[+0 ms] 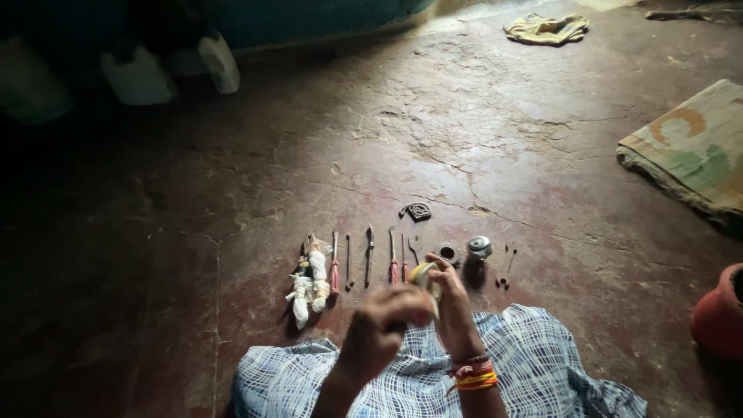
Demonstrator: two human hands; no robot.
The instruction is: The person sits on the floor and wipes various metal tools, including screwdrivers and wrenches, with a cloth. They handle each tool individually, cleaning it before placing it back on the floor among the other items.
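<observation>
Head view – both hands [414, 310] gripping a small pale object [423, 275], tools [370, 259] lined beyond.

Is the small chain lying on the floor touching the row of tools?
Apart. The head view shows bare floor between the chain and the row of tools below it.

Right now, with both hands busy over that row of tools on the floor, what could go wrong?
The small pale object is pinched between the left hand and the right hand; if it slips, it could drop among the row of tools and scatter them. The little round metal piece beside the row might roll off across the cracked floor. The left side is dark, so a stray part there could be hard to find.
</observation>
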